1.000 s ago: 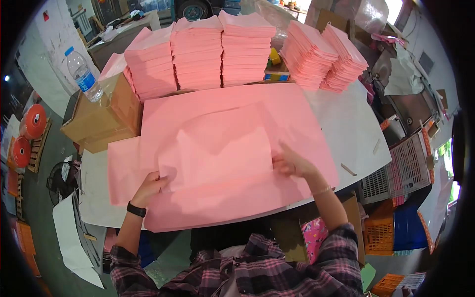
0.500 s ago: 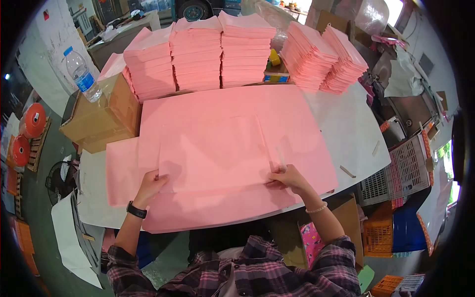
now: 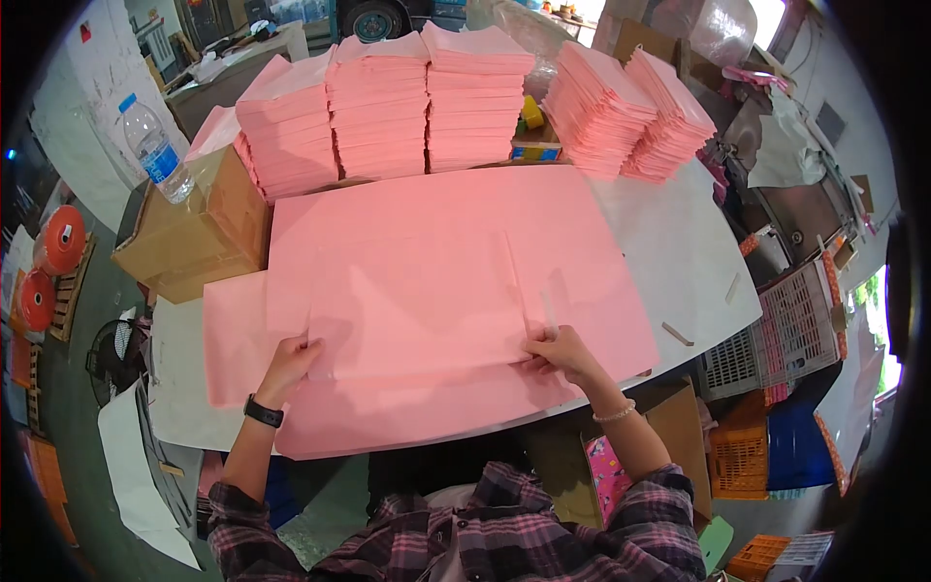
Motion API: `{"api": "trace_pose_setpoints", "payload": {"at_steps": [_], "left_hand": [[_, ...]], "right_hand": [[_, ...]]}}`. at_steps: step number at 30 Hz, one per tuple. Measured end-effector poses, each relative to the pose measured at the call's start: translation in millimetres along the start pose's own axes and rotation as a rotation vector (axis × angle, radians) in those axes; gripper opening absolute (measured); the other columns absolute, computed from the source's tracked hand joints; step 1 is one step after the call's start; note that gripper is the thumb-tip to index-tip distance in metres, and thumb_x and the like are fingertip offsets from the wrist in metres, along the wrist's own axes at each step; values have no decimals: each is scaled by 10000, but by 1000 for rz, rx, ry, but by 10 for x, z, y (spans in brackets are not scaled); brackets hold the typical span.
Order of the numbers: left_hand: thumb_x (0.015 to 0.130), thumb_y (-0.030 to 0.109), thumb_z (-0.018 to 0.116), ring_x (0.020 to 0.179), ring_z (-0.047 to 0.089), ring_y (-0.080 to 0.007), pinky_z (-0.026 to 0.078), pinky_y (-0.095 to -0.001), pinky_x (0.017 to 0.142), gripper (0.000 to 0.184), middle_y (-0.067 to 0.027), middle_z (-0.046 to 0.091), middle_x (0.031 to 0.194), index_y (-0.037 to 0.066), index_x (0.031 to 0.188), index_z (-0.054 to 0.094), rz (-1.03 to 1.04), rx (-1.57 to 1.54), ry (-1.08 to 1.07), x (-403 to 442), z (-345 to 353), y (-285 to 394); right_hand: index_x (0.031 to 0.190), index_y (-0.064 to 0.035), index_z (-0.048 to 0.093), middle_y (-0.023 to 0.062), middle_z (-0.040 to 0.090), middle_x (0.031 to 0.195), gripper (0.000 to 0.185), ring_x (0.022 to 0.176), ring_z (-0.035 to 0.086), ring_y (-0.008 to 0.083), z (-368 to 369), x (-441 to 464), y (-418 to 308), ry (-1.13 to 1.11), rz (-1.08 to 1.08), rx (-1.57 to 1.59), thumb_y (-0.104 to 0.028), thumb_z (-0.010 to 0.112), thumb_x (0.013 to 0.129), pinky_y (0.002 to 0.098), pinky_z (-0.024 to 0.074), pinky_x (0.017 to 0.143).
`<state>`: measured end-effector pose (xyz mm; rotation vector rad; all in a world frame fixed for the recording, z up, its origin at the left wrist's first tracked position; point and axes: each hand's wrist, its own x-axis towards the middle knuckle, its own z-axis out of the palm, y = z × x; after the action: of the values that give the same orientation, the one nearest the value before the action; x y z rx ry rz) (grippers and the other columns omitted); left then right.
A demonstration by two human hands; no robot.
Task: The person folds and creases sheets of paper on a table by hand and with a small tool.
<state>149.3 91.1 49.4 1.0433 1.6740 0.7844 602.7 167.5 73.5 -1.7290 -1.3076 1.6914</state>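
Left hand point(image 3: 291, 363): forearm slants forward and inward; fingers pinch the left edge of the smaller pink sheet point(image 3: 417, 301). Right hand point(image 3: 561, 353): forearm also angles inward, thumb uppermost, fingers closed on that sheet's right edge near its front corner. Hands roughly level. Sheet lies between them, over a larger pink sheet point(image 3: 587, 238) on the bench point(image 3: 679, 247).

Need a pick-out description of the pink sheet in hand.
On the white table, find the large pink sheet in front of the pink stacks. A smaller pink sheet lies on it. Only it is held, left hand at one side, right hand at the other.
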Motion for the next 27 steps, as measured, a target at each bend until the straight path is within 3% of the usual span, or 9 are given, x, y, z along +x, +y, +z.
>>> {"api": "trace_pose_setpoints", "payload": {"at_steps": [3, 7, 11, 14, 15, 17, 21, 25, 27], "left_hand": [[943, 234, 614, 509, 457, -65, 352, -242, 432, 276, 34, 532, 658, -24, 875, 681, 40, -29, 25, -4, 27, 18], [953, 214, 612, 580, 539, -50, 411, -221, 503, 255, 29, 590, 704, -25, 890, 675, -34, -2, -35, 135, -80, -136], [940, 167, 610, 583, 619, -134, 468, -286, 524, 205, -67, 651, 712, -31, 917, 659, 105, 84, 114, 100, -109, 80], [909, 107, 604, 730, 688, -279, 525, -366, 640, 163, -182, 688, 826, -33, 982, 646, 452, 733, 477, -39, 17, 432], [909, 107, 604, 730, 688, -279, 525, -366, 640, 163, -182, 688, 826, -33, 982, 646, 459, 735, 467, -59, 106, 530], [885, 87, 597, 867, 651, -383, 522, -421, 752, 190, -220, 669, 940, -13, 1041, 638, 795, 767, 393, -86, 353, 727], [910, 118, 571, 947, 630, -391, 504, -454, 814, 205, -211, 663, 1033, -8, 1060, 629, 916, 655, -91, -4, 899, 1054], [902, 280, 608, 1006, 615, -399, 496, -464, 851, 353, -233, 644, 1102, -15, 1096, 621, 782, 796, -314, 209, 1202, 1229], [855, 406, 642, 1051, 603, -401, 490, -461, 886, 526, -254, 624, 1151, -40, 1133, 599, 647, 997, -360, 205, 1267, 1288]], "right_hand": [[942, 54, 628, 125, 707, 852, 276, 711, 721, 203, -4, -8, 10, -5, 4, 27, -200, 710, 870, 283, 581, 567], [957, 61, 615, 152, 714, 866, 276, 725, 726, 217, 17, 11, 9, -12, 9, 78, -186, 707, 875, 293, 593, 592], [965, 66, 610, 173, 719, 869, 275, 725, 727, 223, 17, 9, -1, -4, 10, 90, -179, 702, 881, 289, 591, 589], [961, 67, 609, 183, 720, 869, 266, 716, 726, 225, 24, 5, -6, -1, 17, 98, -172, 697, 886, 287, 589, 583], [960, 70, 609, 186, 721, 870, 263, 712, 726, 225, 28, 3, -2, -3, 20, 94, -169, 693, 889, 286, 589, 580], [959, 75, 608, 192, 721, 870, 257, 705, 725, 224, 24, 7, -10, -12, 23, 81, -162, 685, 894, 284, 587, 575], [956, 84, 605, 197, 721, 877, 253, 703, 725, 224, 35, -11, -46, -1, 42, 78, -151, 679, 898, 280, 591, 583], [952, 72, 607, 184, 719, 820, 238, 654, 716, 203, 28, 63, 56, -7, 7, 79, -159, 651, 910, 292, 559, 510], [955, 62, 609, 187, 714, 825, 225, 673, 713, 225, -21, 19, 67, 67, -23, -31, -160, 626, 921, 318, 552, 527]]}}
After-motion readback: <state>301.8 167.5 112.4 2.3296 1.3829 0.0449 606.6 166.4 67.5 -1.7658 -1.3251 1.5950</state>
